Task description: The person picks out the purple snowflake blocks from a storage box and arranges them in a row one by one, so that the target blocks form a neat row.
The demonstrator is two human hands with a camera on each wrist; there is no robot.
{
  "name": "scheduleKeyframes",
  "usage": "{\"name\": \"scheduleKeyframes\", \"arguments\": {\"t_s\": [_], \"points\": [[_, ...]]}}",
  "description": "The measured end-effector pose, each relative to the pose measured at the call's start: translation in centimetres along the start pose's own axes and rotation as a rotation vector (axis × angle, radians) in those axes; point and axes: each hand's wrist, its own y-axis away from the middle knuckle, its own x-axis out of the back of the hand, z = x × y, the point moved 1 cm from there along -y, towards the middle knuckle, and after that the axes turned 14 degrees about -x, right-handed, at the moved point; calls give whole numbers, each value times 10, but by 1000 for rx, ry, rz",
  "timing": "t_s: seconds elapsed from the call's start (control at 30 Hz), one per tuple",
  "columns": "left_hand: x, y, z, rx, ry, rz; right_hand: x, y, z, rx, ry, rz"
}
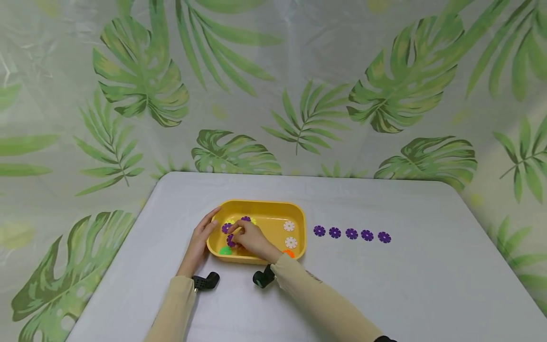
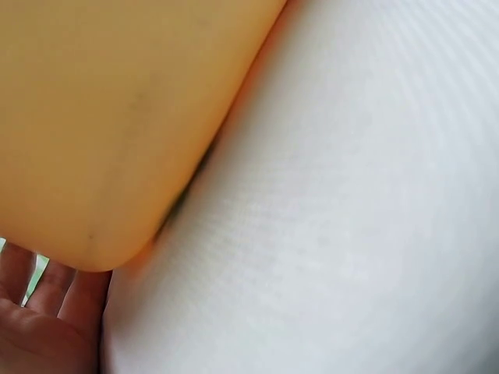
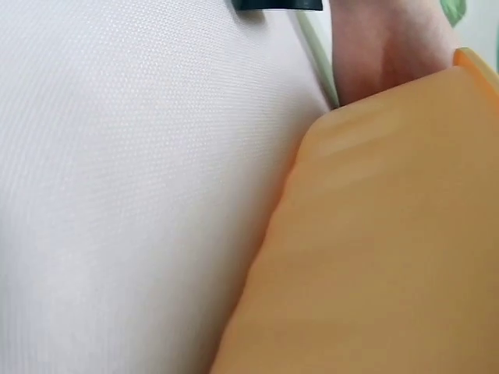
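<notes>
Right hand (image 1: 253,239): thumb and index narrow, nearly together. Near purple disc (image 1: 231,241) right at fingertips, inside yellow tray (image 1: 269,223); can't tell if pinched. Far purple disc (image 1: 226,228) just beside index. Green piece (image 1: 225,250) nearer wearer than fingertips. White discs (image 1: 290,242) right of fingers. Left hand (image 1: 200,241): fingers fairly straight against tray side. Purple row (image 1: 352,233) well right of fingers, outside tray.

Counter (image 1: 427,285), one. Tray (image 1: 269,208), one. Purple discs (image 1: 352,233): five on the counter, at least three in or above the tray. In the tray: white discs (image 1: 289,226), two; orange piece (image 1: 289,253), one visible; green piece (image 1: 225,250), one visible; yellow pieces (image 1: 231,222), count unclear.
</notes>
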Motion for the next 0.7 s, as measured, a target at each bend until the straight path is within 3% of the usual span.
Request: {"name": "scheduleKeyframes", "arguments": {"t_s": [0.33, 0.7], "points": [[-2, 0, 0, -2, 11, 7, 51, 18, 2, 56, -113, -64], [-1, -1, -1, 8, 12, 9, 144, 45, 30, 16, -75, 75]]}}
